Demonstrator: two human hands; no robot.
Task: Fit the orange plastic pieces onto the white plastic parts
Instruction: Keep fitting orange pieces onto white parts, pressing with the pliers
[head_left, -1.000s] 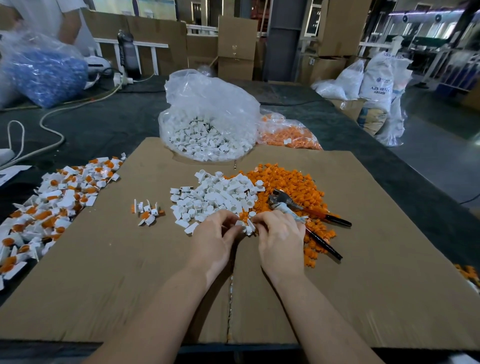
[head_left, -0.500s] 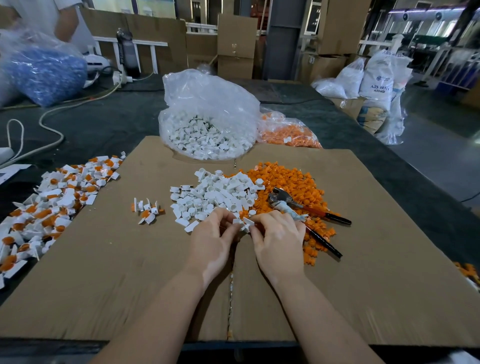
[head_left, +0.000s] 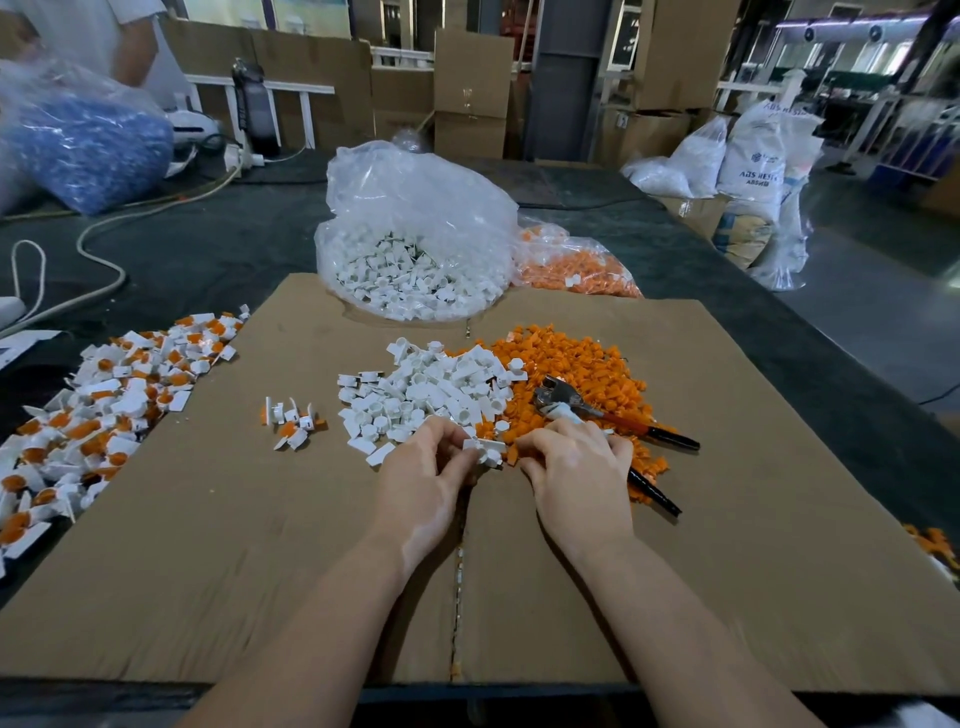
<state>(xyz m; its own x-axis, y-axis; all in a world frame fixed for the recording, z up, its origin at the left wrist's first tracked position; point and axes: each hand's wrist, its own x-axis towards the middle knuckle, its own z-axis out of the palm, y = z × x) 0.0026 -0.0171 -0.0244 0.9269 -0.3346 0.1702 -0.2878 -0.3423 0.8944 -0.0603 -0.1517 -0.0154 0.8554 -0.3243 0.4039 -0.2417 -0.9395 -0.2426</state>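
Note:
A heap of loose white plastic parts (head_left: 431, 387) lies mid-cardboard, with a heap of orange pieces (head_left: 576, 371) touching its right side. My left hand (head_left: 426, 478) pinches a white part (head_left: 485, 449) at its fingertips, just in front of the heaps. My right hand (head_left: 576, 467) is beside it, fingers curled down at the near edge of the orange heap; what those fingers hold is hidden. A few fitted white-and-orange pieces (head_left: 291, 421) sit to the left.
Black-handled pliers (head_left: 618, 421) lie on the orange heap by my right hand. Bags of white parts (head_left: 415, 244) and orange pieces (head_left: 571, 265) stand behind. A large pile of fitted pieces (head_left: 104, 395) covers the table's left. A person stands at far left.
My hands have drawn slightly apart. The white part now shows clearly at my left fingertips, and my right hand has shifted right to the orange heap.

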